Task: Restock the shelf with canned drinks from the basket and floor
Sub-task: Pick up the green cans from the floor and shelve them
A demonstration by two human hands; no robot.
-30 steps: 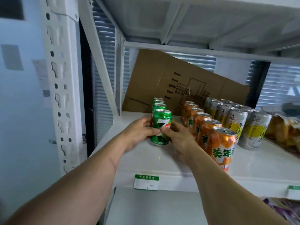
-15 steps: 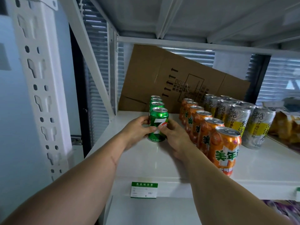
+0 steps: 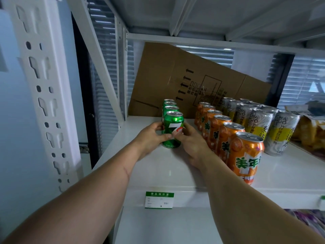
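Note:
A green 7-Up can stands upright on the white shelf, at the front of a row of several green cans. My left hand grips its left side with the thumb across the front. On the other side my right hand holds the can, its fingers curled round the lower part. To the right runs a row of orange cans, then silver and yellow cans. No basket or floor is in view.
A tilted cardboard box leans at the back of the shelf. Snack bags lie at the far right. A white perforated upright stands at the left. A green price tag hangs on the shelf edge.
The green can has been pushed slightly further back toward its row, with both hands staying on it. The camera has moved a little closer.

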